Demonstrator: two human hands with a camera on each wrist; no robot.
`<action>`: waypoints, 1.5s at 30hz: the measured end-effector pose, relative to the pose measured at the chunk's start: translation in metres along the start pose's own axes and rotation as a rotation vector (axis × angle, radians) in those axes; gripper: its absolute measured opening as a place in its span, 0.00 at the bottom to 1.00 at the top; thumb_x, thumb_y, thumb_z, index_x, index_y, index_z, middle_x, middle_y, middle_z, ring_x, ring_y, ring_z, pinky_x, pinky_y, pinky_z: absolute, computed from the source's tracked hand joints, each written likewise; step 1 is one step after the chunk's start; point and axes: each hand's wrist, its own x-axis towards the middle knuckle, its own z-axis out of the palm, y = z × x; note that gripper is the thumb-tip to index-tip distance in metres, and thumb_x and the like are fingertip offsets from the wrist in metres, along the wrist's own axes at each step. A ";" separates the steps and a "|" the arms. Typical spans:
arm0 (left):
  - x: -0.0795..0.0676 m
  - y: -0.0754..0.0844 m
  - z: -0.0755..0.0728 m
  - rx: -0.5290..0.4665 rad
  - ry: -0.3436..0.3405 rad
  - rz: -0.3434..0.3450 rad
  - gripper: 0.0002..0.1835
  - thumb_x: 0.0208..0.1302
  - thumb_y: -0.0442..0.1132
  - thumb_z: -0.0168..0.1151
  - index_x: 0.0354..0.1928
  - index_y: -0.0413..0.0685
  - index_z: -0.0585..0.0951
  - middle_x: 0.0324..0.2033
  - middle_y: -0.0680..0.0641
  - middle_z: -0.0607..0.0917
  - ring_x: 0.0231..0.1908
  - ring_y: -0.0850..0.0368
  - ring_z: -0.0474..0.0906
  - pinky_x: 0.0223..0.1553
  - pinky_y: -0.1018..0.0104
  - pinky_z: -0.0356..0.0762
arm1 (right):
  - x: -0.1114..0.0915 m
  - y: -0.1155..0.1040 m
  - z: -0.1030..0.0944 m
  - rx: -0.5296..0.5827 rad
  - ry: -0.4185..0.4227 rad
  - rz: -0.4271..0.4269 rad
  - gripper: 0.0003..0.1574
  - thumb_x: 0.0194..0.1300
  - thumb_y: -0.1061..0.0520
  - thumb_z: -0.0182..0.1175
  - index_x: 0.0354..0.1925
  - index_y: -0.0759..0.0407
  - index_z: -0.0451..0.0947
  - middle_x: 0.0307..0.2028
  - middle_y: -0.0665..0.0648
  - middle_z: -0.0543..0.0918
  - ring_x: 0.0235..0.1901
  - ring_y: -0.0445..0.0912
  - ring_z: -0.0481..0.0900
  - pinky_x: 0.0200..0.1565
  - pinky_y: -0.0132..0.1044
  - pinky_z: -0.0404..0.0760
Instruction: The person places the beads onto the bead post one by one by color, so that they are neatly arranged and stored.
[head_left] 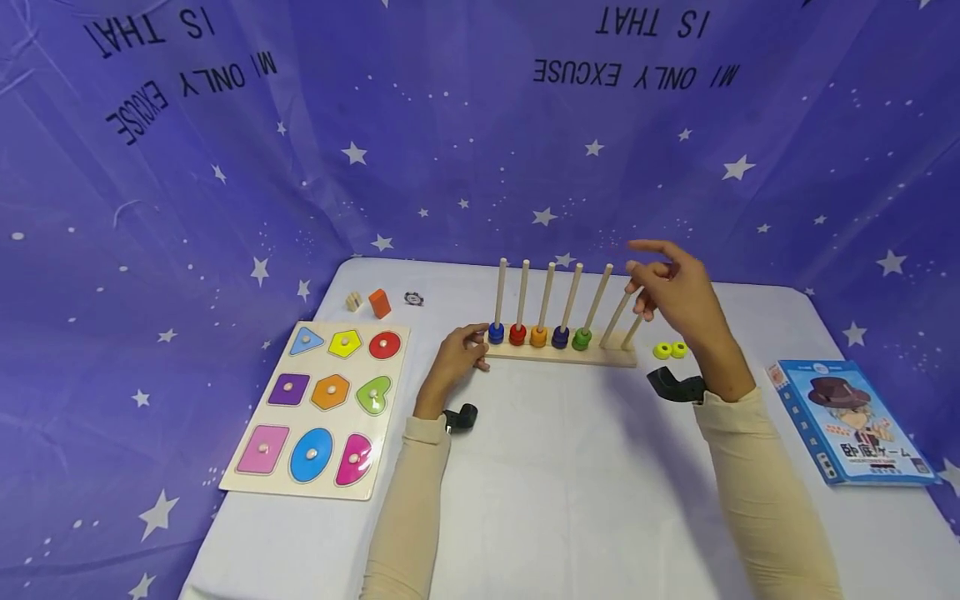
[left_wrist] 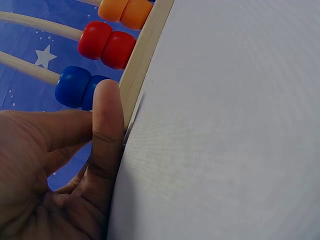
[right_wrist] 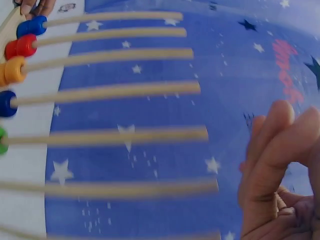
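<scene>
A wooden peg rack (head_left: 562, 356) stands on the table with upright pegs. Pairs of blue beads (left_wrist: 75, 87), red beads (left_wrist: 106, 45), orange beads (left_wrist: 125, 12), dark blue beads (head_left: 560, 337) and green beads (head_left: 581, 338) sit low on separate pegs. Bare are the two pegs at its right end. My left hand (head_left: 455, 354) holds the rack's left end between thumb and fingers, close to the blue beads. Above those bare pegs hovers my right hand (head_left: 675, 292), its fingers loosely bent and nothing visible in them. Two yellow beads (head_left: 670, 350) lie right of the rack.
A shape puzzle board (head_left: 315, 408) lies at the left. Behind it are an orange block (head_left: 379, 303), a small pale wooden piece (head_left: 353, 301) and a black-and-white disc (head_left: 413, 298). A blue game box (head_left: 851, 422) lies at the right. Purple cloth hangs behind.
</scene>
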 end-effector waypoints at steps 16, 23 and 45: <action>-0.002 -0.001 0.002 0.023 -0.008 0.002 0.23 0.64 0.26 0.57 0.62 0.41 0.74 0.42 0.40 0.73 0.22 0.53 0.83 0.30 0.65 0.86 | -0.028 0.181 -0.076 -0.162 -0.088 0.468 0.30 0.74 0.55 0.47 0.70 0.61 0.58 0.33 0.60 0.79 0.21 0.42 0.75 0.22 0.34 0.80; -0.001 -0.003 0.005 -0.005 -0.017 0.021 0.23 0.64 0.26 0.56 0.62 0.40 0.73 0.42 0.40 0.73 0.23 0.52 0.83 0.30 0.64 0.87 | -0.044 0.207 -0.073 -0.186 -0.126 0.503 0.30 0.72 0.56 0.49 0.68 0.61 0.56 0.32 0.58 0.81 0.21 0.42 0.77 0.23 0.33 0.82; -0.001 0.000 -0.001 -0.001 -0.019 0.018 0.23 0.64 0.25 0.56 0.62 0.40 0.73 0.42 0.40 0.73 0.23 0.51 0.82 0.29 0.63 0.87 | -0.048 0.061 -0.039 -0.294 -0.108 0.238 0.34 0.70 0.44 0.55 0.65 0.62 0.63 0.31 0.61 0.82 0.25 0.50 0.82 0.23 0.38 0.85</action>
